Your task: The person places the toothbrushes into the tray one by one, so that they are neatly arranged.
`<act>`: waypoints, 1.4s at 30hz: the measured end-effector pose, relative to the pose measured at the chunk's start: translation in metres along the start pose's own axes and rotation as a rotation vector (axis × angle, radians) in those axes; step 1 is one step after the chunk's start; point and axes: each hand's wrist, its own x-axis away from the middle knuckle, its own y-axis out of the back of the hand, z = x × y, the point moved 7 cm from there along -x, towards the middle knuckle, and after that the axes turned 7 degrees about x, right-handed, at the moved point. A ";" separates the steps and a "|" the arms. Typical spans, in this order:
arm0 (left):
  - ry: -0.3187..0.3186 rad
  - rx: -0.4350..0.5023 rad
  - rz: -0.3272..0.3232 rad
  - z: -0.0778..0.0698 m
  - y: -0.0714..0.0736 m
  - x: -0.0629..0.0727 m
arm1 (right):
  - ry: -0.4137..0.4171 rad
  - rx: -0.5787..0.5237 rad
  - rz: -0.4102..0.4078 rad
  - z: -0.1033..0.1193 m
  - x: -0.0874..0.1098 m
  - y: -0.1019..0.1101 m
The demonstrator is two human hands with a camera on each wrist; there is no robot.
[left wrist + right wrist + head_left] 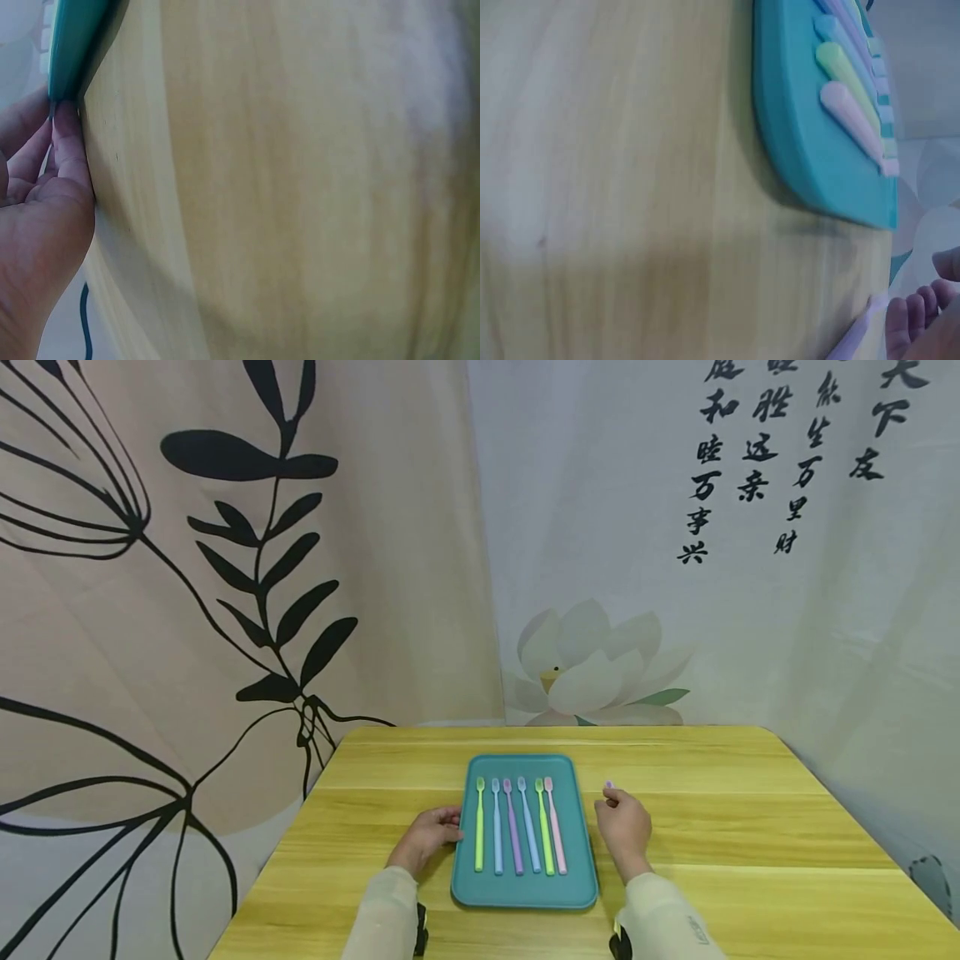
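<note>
A teal tray [525,893] lies on the table in front of me. Several toothbrushes [514,827] in yellow-green, blue, purple and pink are lined up side by side on it, heads pointing away. With my left hand [429,837] I grip the tray's left edge; the fingertips meet its rim in the left wrist view. To the right of the tray is my right hand [624,827], fingers loosely bent and thumb apart from them. Close beside those fingers, low over the wood, shows a purple toothbrush [855,336]. Only its tip is visible past the hand in the head view.
The wooden table [750,827] extends to both sides of the tray. Behind it hangs a curtain [420,568] with black plant prints, a pale flower and written characters. A dark band [621,942] shows at the right sleeve's cuff.
</note>
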 end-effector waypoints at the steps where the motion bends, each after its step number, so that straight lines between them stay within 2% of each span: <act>1: -0.001 -0.001 -0.002 0.000 0.000 0.000 | -0.012 -0.005 0.001 -0.003 0.000 0.001; 21: -0.015 0.012 0.005 0.001 -0.001 -0.001 | -0.159 -0.019 0.039 -0.048 0.003 0.009; 32: -0.007 0.008 -0.003 0.000 0.000 0.000 | -0.161 -0.018 0.056 -0.058 0.005 0.003; 42: -0.008 0.017 0.006 0.002 0.000 -0.001 | -0.085 0.038 0.036 -0.058 0.004 0.001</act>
